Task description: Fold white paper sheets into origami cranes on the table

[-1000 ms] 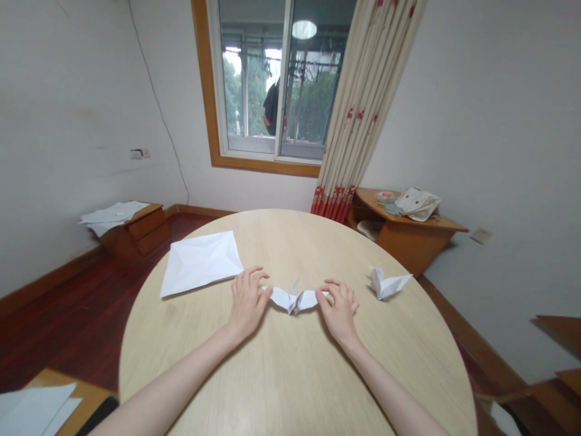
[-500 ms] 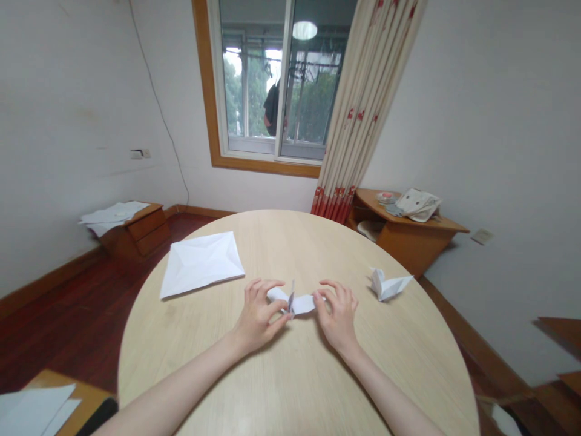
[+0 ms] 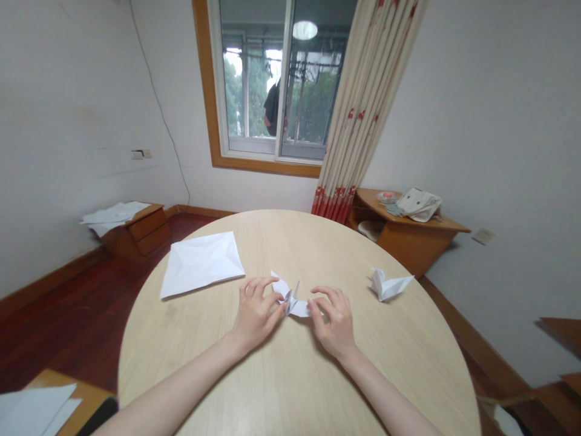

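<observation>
A white folded paper crane [image 3: 299, 309] is held low over the round table, its two wings spread sideways and narrow points standing up in the middle. My left hand [image 3: 261, 306] pinches it near its centre between thumb and finger. The right wing's end lies between the thumb and fingers of my right hand [image 3: 333, 315]. Off to the right, a second folded paper crane [image 3: 388, 284] rests on the tabletop. Left of my hands lies a stack of creased white paper sheets [image 3: 202, 263].
The round wooden table [image 3: 290, 387] fills the foreground. Behind its left side stands a low drawer cabinet [image 3: 140, 230] with papers on top. A corner desk [image 3: 408, 242] carrying a cloth bag [image 3: 420, 204] is at the back right, beside a long curtain [image 3: 363, 109].
The crane has turned slightly, its left wing now pointing further up and away. My right hand has shifted a little left and down. The other crane and paper stack stay put.
</observation>
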`<action>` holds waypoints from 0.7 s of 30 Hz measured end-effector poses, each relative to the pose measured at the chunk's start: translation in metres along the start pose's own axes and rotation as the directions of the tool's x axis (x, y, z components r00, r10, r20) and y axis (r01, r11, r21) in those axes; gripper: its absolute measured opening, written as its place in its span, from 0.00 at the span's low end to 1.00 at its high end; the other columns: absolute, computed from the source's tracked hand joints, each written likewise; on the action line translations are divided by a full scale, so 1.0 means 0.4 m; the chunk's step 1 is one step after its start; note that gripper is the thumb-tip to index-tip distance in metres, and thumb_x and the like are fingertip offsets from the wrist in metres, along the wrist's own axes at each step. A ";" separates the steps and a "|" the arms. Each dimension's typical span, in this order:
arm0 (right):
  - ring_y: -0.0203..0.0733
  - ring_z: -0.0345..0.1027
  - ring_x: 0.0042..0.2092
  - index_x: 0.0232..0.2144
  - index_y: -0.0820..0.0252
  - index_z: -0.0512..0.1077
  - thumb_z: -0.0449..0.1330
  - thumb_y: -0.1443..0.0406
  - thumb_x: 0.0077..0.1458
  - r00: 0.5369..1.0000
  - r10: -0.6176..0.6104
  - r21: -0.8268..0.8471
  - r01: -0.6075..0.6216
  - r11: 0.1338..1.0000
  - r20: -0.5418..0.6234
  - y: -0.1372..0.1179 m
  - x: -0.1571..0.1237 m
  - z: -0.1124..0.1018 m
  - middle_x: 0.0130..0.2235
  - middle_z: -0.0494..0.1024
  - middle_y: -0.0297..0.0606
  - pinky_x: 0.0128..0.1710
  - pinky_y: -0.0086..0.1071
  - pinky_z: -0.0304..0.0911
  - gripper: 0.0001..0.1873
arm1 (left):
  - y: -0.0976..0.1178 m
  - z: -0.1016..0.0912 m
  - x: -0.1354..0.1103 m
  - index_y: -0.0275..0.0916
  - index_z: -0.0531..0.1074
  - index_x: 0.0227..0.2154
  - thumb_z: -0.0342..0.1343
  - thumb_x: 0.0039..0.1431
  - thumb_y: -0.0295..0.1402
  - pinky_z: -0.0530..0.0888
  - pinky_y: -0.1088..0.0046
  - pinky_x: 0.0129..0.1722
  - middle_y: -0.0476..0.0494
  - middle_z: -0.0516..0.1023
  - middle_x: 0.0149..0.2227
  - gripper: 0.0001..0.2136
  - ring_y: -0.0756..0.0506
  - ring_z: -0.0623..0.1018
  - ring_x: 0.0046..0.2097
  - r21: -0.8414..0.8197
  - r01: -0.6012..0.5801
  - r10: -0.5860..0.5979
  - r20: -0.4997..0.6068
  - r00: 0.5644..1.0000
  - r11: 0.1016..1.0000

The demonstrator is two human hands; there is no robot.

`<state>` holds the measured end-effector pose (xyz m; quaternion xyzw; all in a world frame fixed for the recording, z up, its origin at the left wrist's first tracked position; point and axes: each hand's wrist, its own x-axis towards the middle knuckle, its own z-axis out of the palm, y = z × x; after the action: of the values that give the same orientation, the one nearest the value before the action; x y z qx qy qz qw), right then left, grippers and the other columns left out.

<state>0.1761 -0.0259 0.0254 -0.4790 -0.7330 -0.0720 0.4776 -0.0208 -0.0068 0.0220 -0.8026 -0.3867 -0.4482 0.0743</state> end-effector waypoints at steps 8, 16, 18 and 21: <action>0.44 0.69 0.38 0.23 0.56 0.72 0.48 0.57 0.62 0.977 0.170 0.351 -0.206 0.913 0.131 -0.009 0.006 -0.006 0.33 0.75 0.41 0.38 0.36 0.63 0.21 | -0.005 0.011 -0.001 0.41 0.71 0.35 0.59 0.57 0.33 0.60 0.55 0.51 0.40 0.69 0.51 0.05 0.38 0.66 0.52 0.005 0.069 -0.069 0.104 0.992 0.998; 0.40 0.68 0.33 0.28 0.58 0.71 0.54 0.53 0.58 0.925 0.335 0.549 -0.377 0.746 0.180 0.009 0.013 0.007 0.34 0.73 0.39 0.32 0.33 0.64 0.16 | -0.016 0.027 -0.010 0.42 0.72 0.34 0.59 0.58 0.28 0.60 0.54 0.52 0.43 0.66 0.53 0.03 0.39 0.64 0.54 -0.062 0.138 -0.126 0.173 0.977 0.988; 0.43 0.69 0.39 0.31 0.58 0.72 0.57 0.54 0.55 0.936 0.312 0.510 -0.351 0.785 0.163 0.016 0.014 0.009 0.37 0.74 0.40 0.36 0.34 0.64 0.14 | -0.016 0.029 -0.011 0.42 0.73 0.34 0.58 0.58 0.28 0.59 0.54 0.52 0.43 0.66 0.53 0.03 0.39 0.63 0.54 -0.083 0.150 -0.132 0.190 0.973 0.985; 0.46 0.67 0.45 0.34 0.56 0.74 0.59 0.54 0.53 0.950 0.256 0.442 -0.310 0.842 0.178 0.029 0.012 0.015 0.41 0.73 0.42 0.41 0.38 0.64 0.13 | -0.017 0.031 -0.011 0.43 0.74 0.34 0.57 0.59 0.28 0.60 0.54 0.52 0.44 0.66 0.53 0.03 0.39 0.63 0.54 -0.099 0.167 -0.144 0.208 0.968 0.981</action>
<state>0.1808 -0.0136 0.0218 -0.4568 -0.6755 0.2039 0.5417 -0.0187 0.0009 0.0098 -0.8136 -0.4274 -0.3914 -0.0467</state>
